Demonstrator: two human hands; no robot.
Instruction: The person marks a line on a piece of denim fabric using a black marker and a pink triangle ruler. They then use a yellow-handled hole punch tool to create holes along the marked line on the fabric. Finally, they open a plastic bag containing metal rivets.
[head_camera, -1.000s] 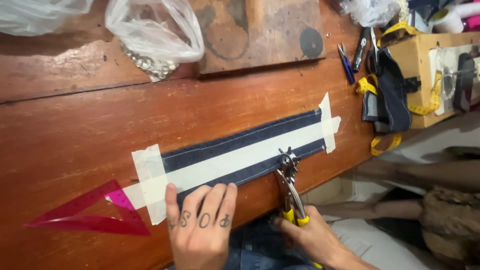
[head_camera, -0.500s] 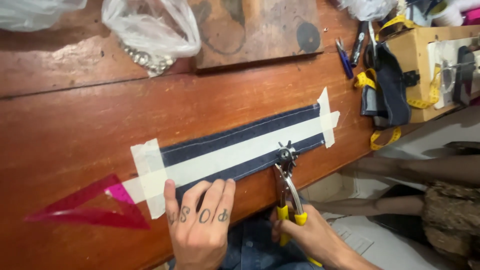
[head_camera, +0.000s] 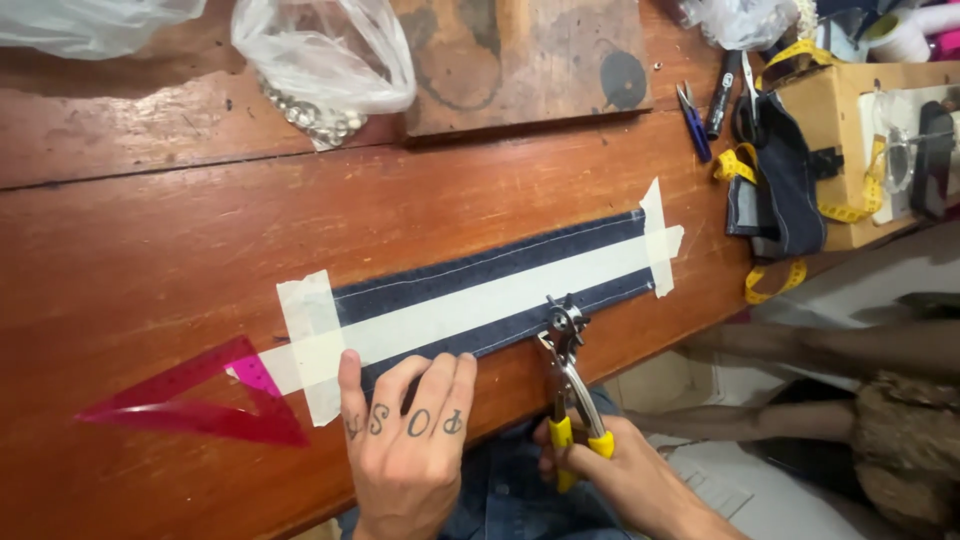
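Denim strip (head_camera: 480, 275), taped flat with masking tape (head_camera: 470, 308), lies across the wooden worktop (head_camera: 150, 260). Left hand (head_camera: 405, 440) presses flat at its 6 o'clock edge, grip empty. Right hand (head_camera: 610, 475) is closed around the yellow-handled revolving hole punch (head_camera: 565, 375), whose head bites the same edge.

Triangle: pink see-through plastic set square (head_camera: 190, 405), flat on the wood just left of the fingers.
Bag: clear plastic bag of small silvery metal beads (head_camera: 325, 70), far beyond the fingers, up and slightly left.
Board: worn brown wooden board with dark ring stains (head_camera: 520, 60), far beyond the fingers, up and right.
Cutters: blue-handled thread snips (head_camera: 693, 120) beside a black marker pen (head_camera: 722, 92), well right of the fingers.
Box: tan cardboard box (head_camera: 850, 150) draped with a yellow measuring tape (head_camera: 775, 280) and dark folded cloth (head_camera: 785, 185), far right of the fingers.
Surface: reddish-brown polished wooden table (head_camera: 150, 260), under everything.
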